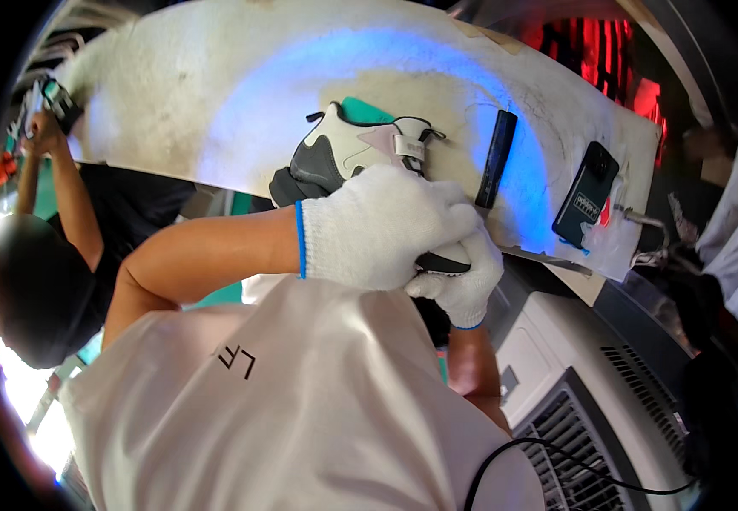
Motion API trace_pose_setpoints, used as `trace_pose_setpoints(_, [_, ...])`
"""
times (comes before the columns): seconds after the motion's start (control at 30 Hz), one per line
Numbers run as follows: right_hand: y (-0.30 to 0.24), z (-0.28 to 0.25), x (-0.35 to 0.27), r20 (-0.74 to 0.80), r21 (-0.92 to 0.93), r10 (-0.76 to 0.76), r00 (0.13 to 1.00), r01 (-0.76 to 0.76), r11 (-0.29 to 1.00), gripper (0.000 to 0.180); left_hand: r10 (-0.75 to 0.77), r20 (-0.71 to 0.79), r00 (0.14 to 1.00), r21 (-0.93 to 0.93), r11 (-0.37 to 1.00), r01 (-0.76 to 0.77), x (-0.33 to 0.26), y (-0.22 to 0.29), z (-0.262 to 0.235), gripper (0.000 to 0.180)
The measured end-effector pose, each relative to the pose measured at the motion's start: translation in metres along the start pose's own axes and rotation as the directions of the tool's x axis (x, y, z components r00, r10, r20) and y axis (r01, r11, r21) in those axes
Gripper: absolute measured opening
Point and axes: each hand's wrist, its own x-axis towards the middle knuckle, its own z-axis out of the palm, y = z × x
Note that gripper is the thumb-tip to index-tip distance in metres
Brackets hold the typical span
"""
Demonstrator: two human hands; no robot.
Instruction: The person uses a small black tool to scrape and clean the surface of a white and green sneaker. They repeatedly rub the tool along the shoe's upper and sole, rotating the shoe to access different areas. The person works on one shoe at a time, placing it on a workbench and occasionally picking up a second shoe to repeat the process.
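Note:
My left hand (pixel 386 226), in a white knit glove with a blue cuff edge, is closed with its back upward; its fingertips are hidden. My right hand (pixel 475 277), gloved the same way, presses against it from the right, fingers curled round a dark curved piece (pixel 444 262) that shows between the two gloves. Most of that piece is covered, so its kind is unclear. Just beyond my left hand, a white, grey and pale pink sneaker (pixel 360 149) with black parts lies on the worktable (pixel 173 94). The glove covers its near side.
A long black bar-shaped object (pixel 496 159) and a dark phone (pixel 586 196) lie to the right. Behind the sneaker sits a green piece (pixel 364 111). A vented white machine (pixel 548 366) stands at my right. Another person (pixel 41 272) works at far left. A black cable (pixel 556 447) hangs lower right.

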Motion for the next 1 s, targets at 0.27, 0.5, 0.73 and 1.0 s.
trace_pose_setpoints(0.27, [0.018,-0.005,0.0,0.008,0.029,-0.19,0.982,0.19,0.981,0.071,-0.044,0.098,0.994,-0.277,0.958,0.07,-0.011,0.008,-0.037,0.043])
trace_pose_setpoints(0.5, [-0.029,0.0,0.007,0.214,-0.46,-0.327,0.92,0.391,0.797,0.081,-0.199,-0.313,0.929,0.144,0.956,0.254,-0.092,0.001,-0.029,0.102])
trace_pose_setpoints(0.73, [-0.02,0.003,0.02,0.247,-0.416,-0.296,0.923,0.377,0.828,0.08,-0.382,-0.373,0.845,0.198,0.857,0.475,-0.122,0.005,0.01,0.066])
trace_pose_setpoints(1.0, [-0.026,0.01,0.022,0.275,-0.462,-0.299,0.914,0.398,0.793,0.08,0.003,-0.377,0.926,0.546,0.808,0.22,-0.075,0.001,0.031,0.034])
